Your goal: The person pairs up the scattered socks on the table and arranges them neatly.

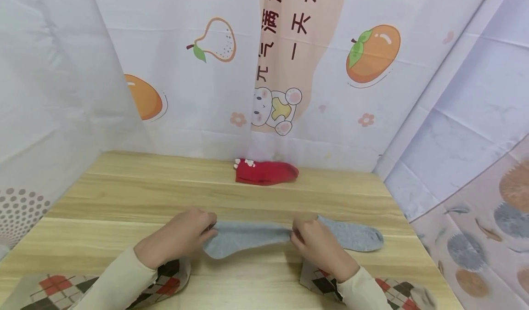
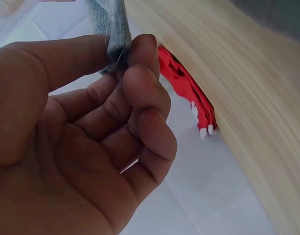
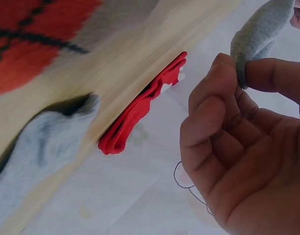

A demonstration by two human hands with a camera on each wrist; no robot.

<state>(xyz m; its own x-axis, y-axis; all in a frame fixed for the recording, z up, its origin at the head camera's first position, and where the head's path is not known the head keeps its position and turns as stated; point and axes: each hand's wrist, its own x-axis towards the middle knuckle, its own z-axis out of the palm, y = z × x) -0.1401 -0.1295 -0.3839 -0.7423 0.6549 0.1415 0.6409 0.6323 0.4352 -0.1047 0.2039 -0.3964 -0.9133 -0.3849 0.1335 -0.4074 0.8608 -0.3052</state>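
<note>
A grey sock (image 1: pixel 248 237) is stretched sideways between both hands, over the wooden table. My left hand (image 1: pixel 182 234) pinches its left end between thumb and fingertips, and the left wrist view shows that end of the sock (image 2: pixel 119 29) with loose threads. At the other end, the right hand (image 1: pixel 316 245) pinches the sock between thumb and forefinger. A second grey sock (image 1: pixel 356 235) lies flat on the table just beyond the right hand; it also appears as a grey sock (image 3: pixel 47 152) in the right wrist view.
Red socks (image 1: pixel 266 172), folded flat with small white figures at one end, lie at the table's back edge. Argyle-patterned socks lie in front: one argyle sock (image 1: pixel 169 278) under the left forearm, another argyle sock (image 1: pixel 320 280) under the right. A printed curtain (image 1: pixel 186 94) hangs behind the table (image 1: pixel 165 195).
</note>
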